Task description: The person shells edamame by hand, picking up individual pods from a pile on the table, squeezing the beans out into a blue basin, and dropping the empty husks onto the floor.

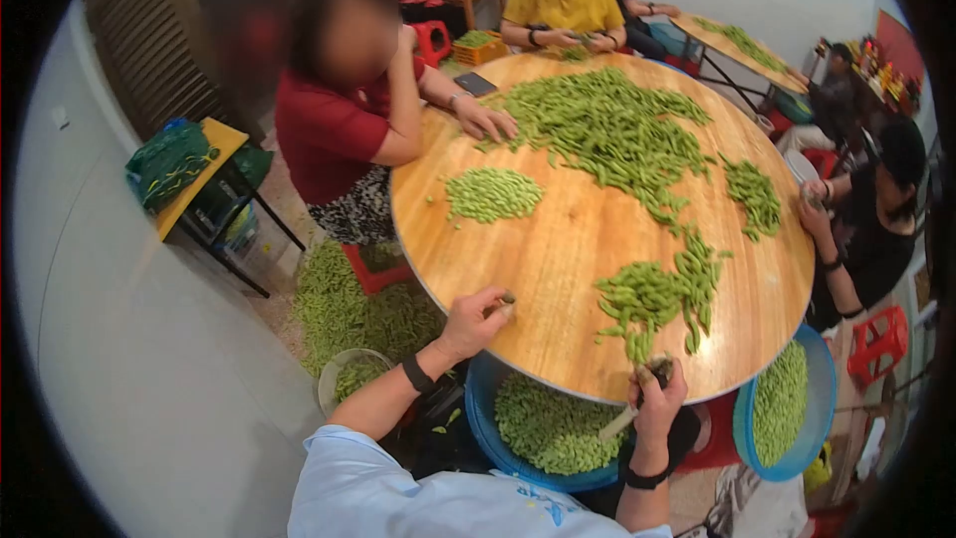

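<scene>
My left hand [472, 324] is at the near edge of the round wooden table [528, 279], fingers pinched together with something dark at their tips. On the right, my right hand [657, 403] is closed at the table's rim, just below a small heap of green bean pods [642, 299]. Dark material shows at its fingertips too; I cannot tell what either hand holds. A pale strip [617, 424] slants down beside my right hand, over a blue basin [480, 408] of shelled green beans [558, 423] under the table edge.
A large pod heap [617, 125] and a pile of shelled beans [493, 194] lie on the table. A person in red [334, 139] leans on its left side; others sit around it. Pods [349, 304] cover the floor at left. Another blue basin [825, 389] stands at right.
</scene>
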The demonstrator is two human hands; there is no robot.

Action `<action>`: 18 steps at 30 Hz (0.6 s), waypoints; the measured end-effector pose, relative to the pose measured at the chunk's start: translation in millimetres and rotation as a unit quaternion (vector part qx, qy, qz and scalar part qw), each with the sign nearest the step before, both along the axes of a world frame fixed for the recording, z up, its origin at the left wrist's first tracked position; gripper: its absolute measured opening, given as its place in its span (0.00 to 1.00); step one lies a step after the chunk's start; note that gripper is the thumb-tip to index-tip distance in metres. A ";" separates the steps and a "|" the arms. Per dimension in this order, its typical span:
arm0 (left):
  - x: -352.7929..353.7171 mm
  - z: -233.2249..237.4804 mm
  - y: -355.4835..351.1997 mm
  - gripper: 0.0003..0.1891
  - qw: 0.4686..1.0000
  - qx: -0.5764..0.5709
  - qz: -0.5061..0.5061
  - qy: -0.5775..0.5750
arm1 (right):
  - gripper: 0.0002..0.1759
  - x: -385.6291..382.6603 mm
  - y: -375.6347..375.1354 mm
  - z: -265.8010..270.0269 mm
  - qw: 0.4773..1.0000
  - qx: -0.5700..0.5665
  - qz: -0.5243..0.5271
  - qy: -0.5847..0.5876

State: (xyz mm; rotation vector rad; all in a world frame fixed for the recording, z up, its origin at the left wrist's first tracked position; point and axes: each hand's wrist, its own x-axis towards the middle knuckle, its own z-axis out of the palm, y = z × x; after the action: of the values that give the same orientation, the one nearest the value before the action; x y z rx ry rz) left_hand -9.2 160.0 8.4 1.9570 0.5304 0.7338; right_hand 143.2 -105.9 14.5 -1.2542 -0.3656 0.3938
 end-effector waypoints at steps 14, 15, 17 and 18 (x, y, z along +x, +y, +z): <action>-16.6 43.3 138.4 0.22 0.980 -0.040 0.163 -0.105 | 0.06 -4.4 4.6 2.1 0.999 -0.040 -0.036 -0.003; -15.7 40.7 144.7 0.21 0.976 -0.053 0.175 -0.117 | 0.05 -3.2 6.6 1.9 0.998 -0.049 -0.044 -0.011; -12.7 24.4 151.1 0.21 0.976 -0.066 0.172 -0.114 | 0.06 -2.7 7.4 -1.5 0.998 -0.052 -0.043 -0.004; -10.3 20.0 150.2 0.21 0.977 -0.079 0.164 -0.110 | 0.06 0.6 4.9 -9.0 0.997 -0.053 -0.053 -0.016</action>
State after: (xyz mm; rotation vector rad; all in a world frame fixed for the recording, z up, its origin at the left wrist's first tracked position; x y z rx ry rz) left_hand -19.6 310.2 28.4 1.6329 0.7609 1.0674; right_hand 143.8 -101.1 5.5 -1.3780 -0.3061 0.3060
